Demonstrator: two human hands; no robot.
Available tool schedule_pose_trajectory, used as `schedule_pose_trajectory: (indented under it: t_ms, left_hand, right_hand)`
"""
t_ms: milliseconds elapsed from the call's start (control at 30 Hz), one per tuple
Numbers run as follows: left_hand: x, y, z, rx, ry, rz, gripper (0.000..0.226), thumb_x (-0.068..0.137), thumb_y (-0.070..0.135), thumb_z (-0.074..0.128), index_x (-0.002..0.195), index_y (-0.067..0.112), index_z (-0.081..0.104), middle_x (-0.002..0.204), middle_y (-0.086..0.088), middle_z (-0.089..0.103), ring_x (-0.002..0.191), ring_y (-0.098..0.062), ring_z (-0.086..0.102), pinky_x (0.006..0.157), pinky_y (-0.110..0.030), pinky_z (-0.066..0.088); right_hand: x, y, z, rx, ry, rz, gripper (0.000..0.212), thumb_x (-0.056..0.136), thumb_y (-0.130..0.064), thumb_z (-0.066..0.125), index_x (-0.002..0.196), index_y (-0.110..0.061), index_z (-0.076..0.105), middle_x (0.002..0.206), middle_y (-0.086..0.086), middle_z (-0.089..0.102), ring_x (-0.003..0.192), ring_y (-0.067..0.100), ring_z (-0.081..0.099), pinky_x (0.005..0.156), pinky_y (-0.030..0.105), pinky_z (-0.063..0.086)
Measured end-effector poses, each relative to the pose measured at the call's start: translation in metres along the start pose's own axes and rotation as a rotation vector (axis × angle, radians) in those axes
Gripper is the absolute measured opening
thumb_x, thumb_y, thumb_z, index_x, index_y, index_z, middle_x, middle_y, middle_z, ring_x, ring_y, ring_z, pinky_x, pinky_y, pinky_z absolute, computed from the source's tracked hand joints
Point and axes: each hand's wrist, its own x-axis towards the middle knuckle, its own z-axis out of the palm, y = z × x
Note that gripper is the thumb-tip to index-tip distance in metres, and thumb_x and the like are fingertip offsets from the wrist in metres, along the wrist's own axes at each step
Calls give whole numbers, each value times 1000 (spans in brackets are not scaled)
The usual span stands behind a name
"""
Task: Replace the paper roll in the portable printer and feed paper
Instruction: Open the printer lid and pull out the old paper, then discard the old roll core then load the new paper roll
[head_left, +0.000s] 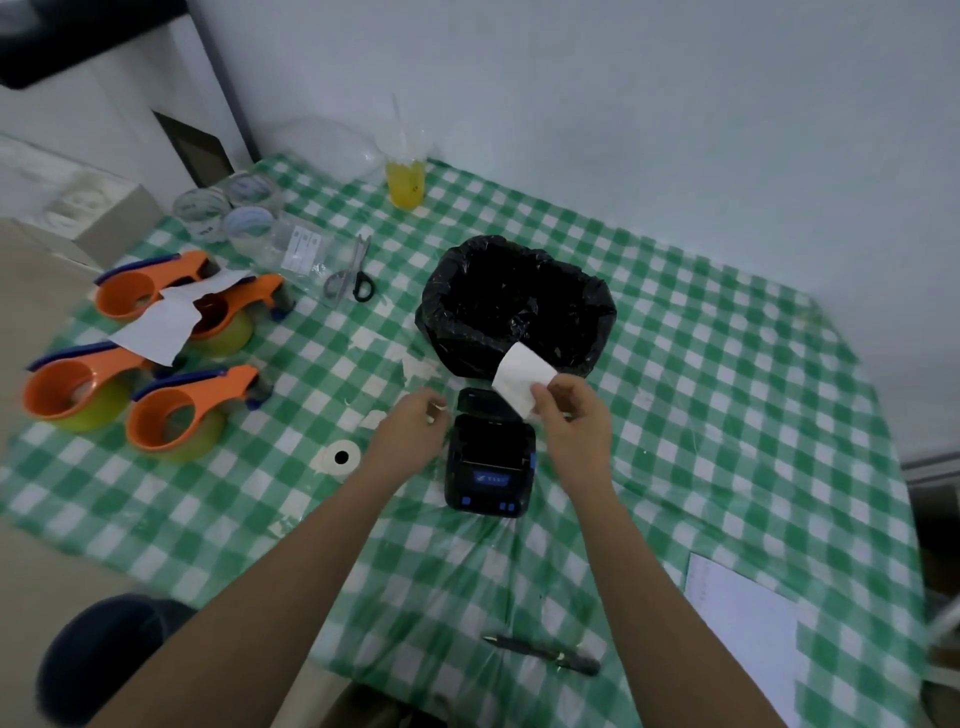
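Observation:
A small black portable printer (487, 467) with blue buttons lies on the green checked tablecloth, its lid open toward the far side. My right hand (570, 415) pinches a white strip of paper (519, 382) just above the printer's far right corner. My left hand (413, 428) hovers at the printer's left side with curled fingers; I cannot tell whether it holds anything. A white paper roll (340, 457) lies flat on the cloth, left of my left hand.
A bin lined with a black bag (517, 306) stands right behind the printer. Several orange tape dispensers (174, 415) and loose paper sit at the left. Scissors (353, 275), clear cups and a yellow drink (405, 182) are farther back. A pen (543, 652) and white sheet (743, 623) lie near.

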Motion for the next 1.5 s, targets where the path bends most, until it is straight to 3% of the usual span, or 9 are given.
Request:
schedule_pose_trajectory:
  t_ms: [133, 267, 433, 667, 767, 1000, 1300, 1400, 1500]
  left_hand:
    - [3, 19, -16, -19, 46, 71, 22, 92, 22, 47, 109, 12, 57, 111, -6, 62, 91, -16, 53, 80, -33, 46]
    - [2, 26, -25, -24, 71, 67, 18, 92, 22, 47, 103, 13, 57, 97, -4, 58, 82, -19, 53, 70, -32, 43]
    - [-2, 20, -30, -1, 83, 85, 18, 92, 20, 47, 101, 10, 58, 105, -10, 62, 89, -24, 57, 76, -35, 45]
    - [-17, -19, -25, 30, 67, 41, 23, 91, 18, 50, 110, 8, 58, 115, -12, 61, 95, -21, 57, 86, -37, 49]
    - [-28, -47, -22, 188, 124, 66, 30, 87, 17, 56, 116, 10, 57, 123, -15, 57, 114, -31, 51, 96, -42, 45]
    - [-39, -90, -25, 499, 64, -115, 77, 81, 30, 67, 143, 18, 24, 154, -18, 18, 138, -42, 19, 111, -54, 27]
    - [-35, -93, -32, 349, 83, -49, 48, 85, 9, 58, 130, 11, 41, 132, -17, 46, 111, -36, 48, 87, -45, 46]
    - [-40, -72, -36, 124, 165, 69, 46, 81, 14, 66, 123, 11, 48, 119, -11, 50, 100, -28, 52, 84, -40, 47]
    - [-45, -39, -38, -236, 63, 98, 36, 81, 15, 67, 114, 19, 53, 110, -2, 54, 91, -19, 54, 77, -30, 49]
  right_hand:
    - [32, -42, 0, 130, 132, -112, 19, 89, -18, 60, 73, -28, 55, 74, 5, 62, 68, 13, 59, 62, 18, 50]
    - [74, -57, 13, 8, 202, -122, 7, 89, -20, 58, 83, -17, 58, 85, 3, 65, 77, 15, 60, 63, 20, 48]
    - [85, -23, 25, -292, -210, 168, 46, 93, -17, 50, 138, -7, 42, 141, 11, 49, 120, 24, 52, 99, 32, 44]
    - [4, 4, 19, -271, -221, -23, 27, 93, -10, 49, 116, -13, 62, 118, 4, 64, 104, 13, 58, 89, 23, 45]
    - [-22, 25, 18, -351, -248, -46, 24, 91, -7, 50, 108, -13, 65, 111, 5, 65, 96, 14, 59, 84, 24, 47]
    - [-47, 50, 29, -447, -360, 7, 24, 93, -8, 47, 110, -8, 64, 118, 9, 63, 102, 21, 59, 83, 20, 42]
    - [-47, 46, 39, -479, -391, -30, 25, 94, -10, 46, 110, -11, 64, 117, 6, 62, 103, 20, 58, 85, 23, 46]
    - [-47, 40, 41, -375, -344, -45, 23, 93, -9, 49, 106, -12, 67, 113, 6, 65, 100, 19, 60, 88, 31, 52]
    - [-46, 26, 45, -206, -341, -30, 23, 93, -16, 52, 112, -16, 65, 118, 4, 63, 104, 16, 60, 89, 29, 52]
